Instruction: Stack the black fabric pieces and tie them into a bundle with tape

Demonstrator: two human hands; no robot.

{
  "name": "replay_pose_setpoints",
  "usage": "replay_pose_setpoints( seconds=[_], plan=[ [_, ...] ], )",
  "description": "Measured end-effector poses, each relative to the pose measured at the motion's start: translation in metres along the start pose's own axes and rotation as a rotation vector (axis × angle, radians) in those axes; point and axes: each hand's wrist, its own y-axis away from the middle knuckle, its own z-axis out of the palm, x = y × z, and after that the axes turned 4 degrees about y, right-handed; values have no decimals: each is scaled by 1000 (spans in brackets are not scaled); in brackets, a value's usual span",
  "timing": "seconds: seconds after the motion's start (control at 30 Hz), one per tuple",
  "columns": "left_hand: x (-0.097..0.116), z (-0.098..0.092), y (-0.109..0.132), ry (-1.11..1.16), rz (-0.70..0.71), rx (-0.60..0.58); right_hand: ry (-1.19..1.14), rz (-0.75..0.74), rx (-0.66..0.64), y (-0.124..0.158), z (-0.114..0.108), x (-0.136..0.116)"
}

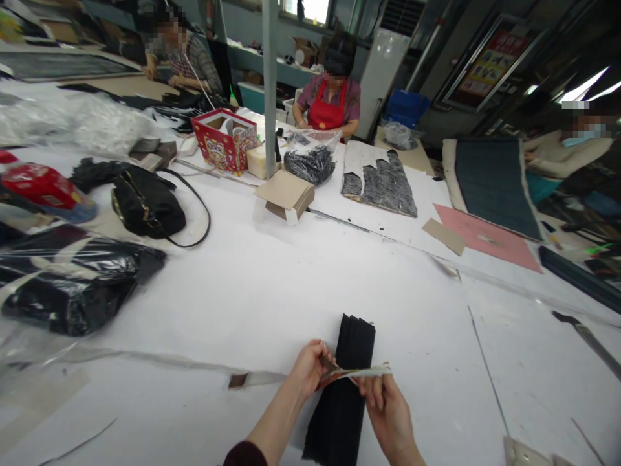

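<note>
Left hand [308, 370] and right hand [385, 404] grip paper strip [354, 373] above black fabric stack [338, 414].

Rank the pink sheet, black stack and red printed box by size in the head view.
Black stack, though nearness to the camera may inflate it; pink sheet; red printed box.

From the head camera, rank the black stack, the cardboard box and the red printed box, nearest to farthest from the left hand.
1. Black stack: just right of the left hand, beneath the printed band it pinches.
2. Cardboard box: straight ahead, across the white table.
3. Red printed box: farther ahead, slightly left.
</note>
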Motion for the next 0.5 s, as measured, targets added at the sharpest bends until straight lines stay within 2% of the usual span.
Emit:
replay_pose_setpoints(
  seconds=[0.2, 0.37, 0.5],
  plan=[
    [-4, 13, 5, 68, -47, -31, -33, 35, 40, 9, -18, -17],
    [5, 24, 42, 101, -68, -158, -115, 129, 56, 30, -29, -32],
    [19, 35, 69, 88, -12, -285, -246, 184, 106, 38, -33, -26]
  ],
)
